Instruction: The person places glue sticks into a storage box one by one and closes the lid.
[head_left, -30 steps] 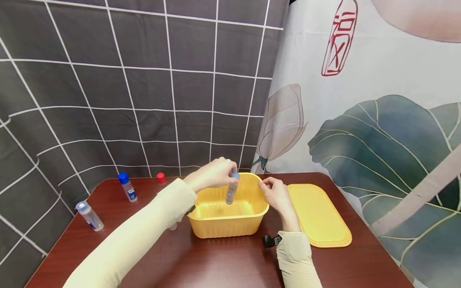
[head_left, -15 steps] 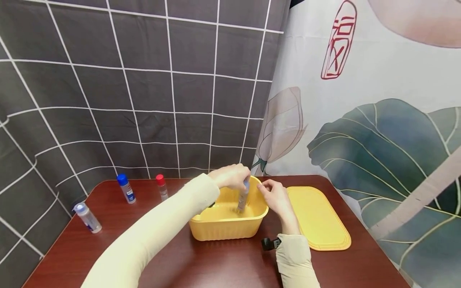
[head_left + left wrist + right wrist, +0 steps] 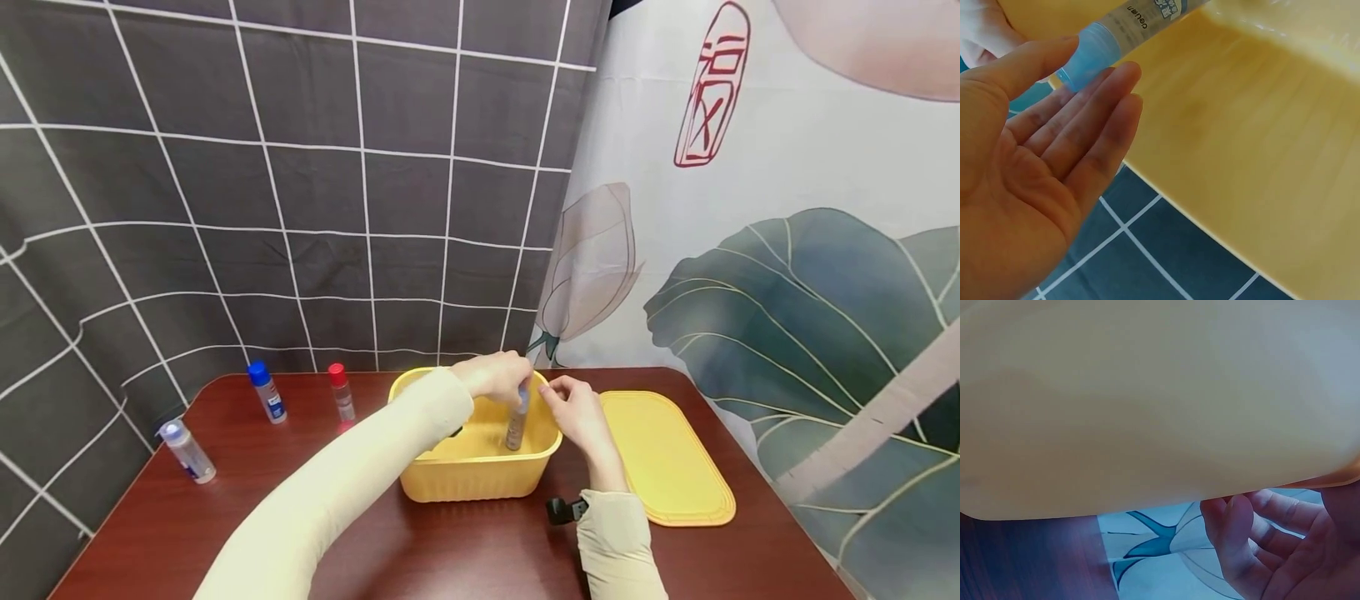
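My left hand [image 3: 498, 377] pinches the light blue cap of a small clear glue bottle [image 3: 516, 427] between thumb and fingers. The bottle is inside the yellow plastic bin [image 3: 472, 482], near its right end, cap up and slightly tilted. Dark print shows on its side in the left wrist view, where the thumb and fingertips [image 3: 1127, 72] meet at the cap. My right hand [image 3: 581, 412] grips the bin's right rim; in the right wrist view its thumb and index finger [image 3: 1238, 515] are at the rim, partly hidden by the bin wall [image 3: 1116, 425].
A yellow lid [image 3: 667, 458] lies flat right of the bin. On the left of the brown table [image 3: 360, 550] stand a blue-capped bottle [image 3: 267, 393], a red-capped bottle [image 3: 342, 393] and a pale-capped bottle [image 3: 187, 452]. Something pinkish-red [image 3: 346, 426] shows beside the left sleeve.
My left hand has moved right and lower, bringing the glue bottle down into the bin's right end. The red-capped bottle is now uncovered by the sleeve. My right hand has stayed at the rim.
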The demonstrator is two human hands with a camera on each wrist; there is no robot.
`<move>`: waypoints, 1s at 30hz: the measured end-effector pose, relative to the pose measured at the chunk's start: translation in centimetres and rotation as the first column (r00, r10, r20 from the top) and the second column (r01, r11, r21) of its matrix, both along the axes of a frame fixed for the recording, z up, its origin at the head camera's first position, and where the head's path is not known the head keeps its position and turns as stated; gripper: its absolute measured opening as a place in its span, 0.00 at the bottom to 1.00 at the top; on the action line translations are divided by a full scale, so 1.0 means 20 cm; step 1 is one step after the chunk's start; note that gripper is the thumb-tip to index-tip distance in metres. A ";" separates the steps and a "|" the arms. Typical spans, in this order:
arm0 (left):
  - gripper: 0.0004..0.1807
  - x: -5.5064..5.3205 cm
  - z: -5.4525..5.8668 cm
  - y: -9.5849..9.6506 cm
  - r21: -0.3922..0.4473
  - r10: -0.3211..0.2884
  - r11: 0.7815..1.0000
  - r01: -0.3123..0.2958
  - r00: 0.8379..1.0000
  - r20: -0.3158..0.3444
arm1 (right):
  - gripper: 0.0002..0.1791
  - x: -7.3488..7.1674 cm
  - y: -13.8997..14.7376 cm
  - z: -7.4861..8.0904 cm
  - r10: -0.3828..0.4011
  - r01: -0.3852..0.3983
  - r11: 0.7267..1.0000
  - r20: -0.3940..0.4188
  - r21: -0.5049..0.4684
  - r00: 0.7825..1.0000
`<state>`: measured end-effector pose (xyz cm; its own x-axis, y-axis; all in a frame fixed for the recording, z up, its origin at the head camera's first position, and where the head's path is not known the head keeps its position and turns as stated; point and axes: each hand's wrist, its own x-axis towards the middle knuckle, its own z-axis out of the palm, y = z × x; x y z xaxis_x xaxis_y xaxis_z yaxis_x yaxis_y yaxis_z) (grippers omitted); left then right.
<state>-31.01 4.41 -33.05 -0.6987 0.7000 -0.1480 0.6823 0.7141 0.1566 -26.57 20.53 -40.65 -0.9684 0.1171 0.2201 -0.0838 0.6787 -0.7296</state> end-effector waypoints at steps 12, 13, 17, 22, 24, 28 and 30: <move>0.08 -0.02 -0.04 0.01 0.026 -0.008 1.000 0.008 1.000 0.013 | 0.11 0.01 0.00 0.00 0.004 -0.004 1.000 -0.003 -0.005 1.000; 0.08 -0.02 -0.04 0.02 0.028 -0.006 1.000 0.006 1.000 0.016 | 0.11 0.01 0.00 0.00 0.003 -0.003 1.000 -0.003 -0.006 1.000; 0.10 -0.02 -0.04 0.02 0.027 -0.004 1.000 0.003 1.000 0.020 | 0.12 0.01 0.00 0.00 0.007 -0.007 1.000 -0.003 -0.005 1.000; 0.12 -0.01 -0.04 0.01 0.027 -0.007 1.000 0.006 1.000 0.025 | 0.12 0.00 0.00 0.00 0.004 -0.004 1.000 0.000 -0.001 1.000; 0.15 -0.01 -0.04 0.00 0.023 -0.004 1.000 0.003 0.999 0.036 | 0.11 0.00 0.00 0.00 0.006 -0.006 1.000 -0.003 0.000 1.000; 0.31 0.01 -0.02 -0.03 -0.034 0.049 0.998 -0.046 0.993 0.105 | 0.12 0.00 0.00 0.00 0.014 -0.014 1.000 -0.009 0.001 1.000; 0.38 0.02 -0.01 -0.04 -0.078 0.071 0.995 -0.061 0.988 0.137 | 0.12 0.00 0.00 0.00 0.014 -0.014 1.000 -0.011 0.003 1.000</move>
<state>-30.63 3.58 -33.19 -0.7121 0.6364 -0.2963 0.6084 0.7701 0.1919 -26.51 20.58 -40.57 -0.9674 0.1032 0.2313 -0.1014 0.6793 -0.7269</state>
